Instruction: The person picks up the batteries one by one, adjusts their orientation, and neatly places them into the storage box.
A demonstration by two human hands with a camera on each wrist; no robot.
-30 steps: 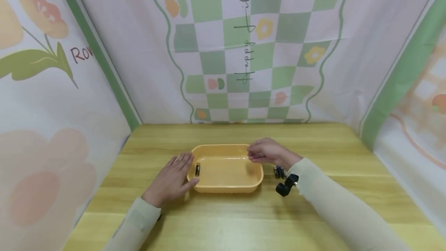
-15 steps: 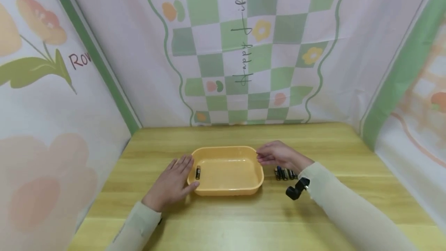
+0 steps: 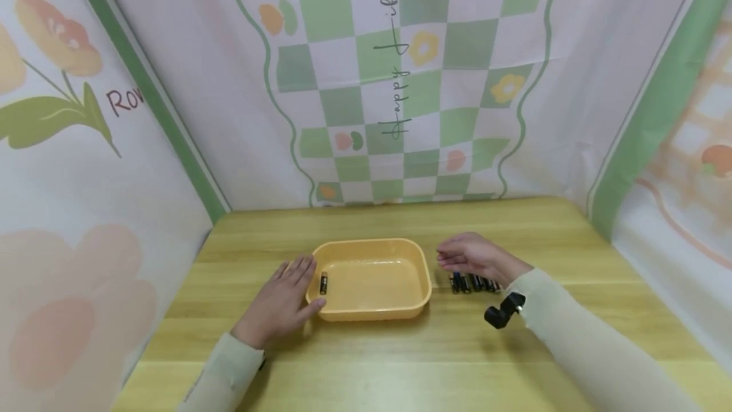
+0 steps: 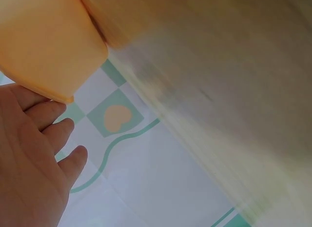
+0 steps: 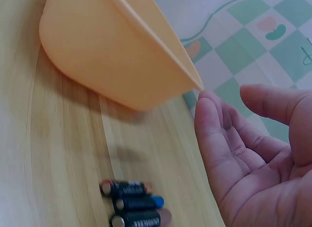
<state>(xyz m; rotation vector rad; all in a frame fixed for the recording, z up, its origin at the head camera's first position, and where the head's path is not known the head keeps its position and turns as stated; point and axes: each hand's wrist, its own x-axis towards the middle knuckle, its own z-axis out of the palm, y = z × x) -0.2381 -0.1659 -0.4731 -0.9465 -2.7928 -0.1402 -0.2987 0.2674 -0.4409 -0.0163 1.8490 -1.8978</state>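
A shallow yellow-orange plastic tray [image 3: 372, 315] sits on the table, and one black battery [image 3: 323, 283] lies inside at its left end. My left hand [image 3: 278, 305] rests on the tray's left rim, fingers extended along the outside and thumb at the front corner. To the right of the tray, my right hand [image 3: 477, 255] hovers above a row of several batteries [image 3: 460, 283], partly hidden by the hand and wrist. In the right wrist view the fingers [image 5: 209, 134] are loosely bent, the thumb stands apart, and nothing is between them. Batteries [image 5: 136, 202] lie below it.
The wood-grain table [image 3: 366, 367] extends around the tray. Printed fabric walls [image 3: 377, 94] stand at the back and both sides. A black wrist camera mount [image 3: 504, 311] sticks out from my right sleeve.
My right hand has moved right, from over the tray's right rim to above the battery row, uncovering more batteries. The left hand stays on the tray.
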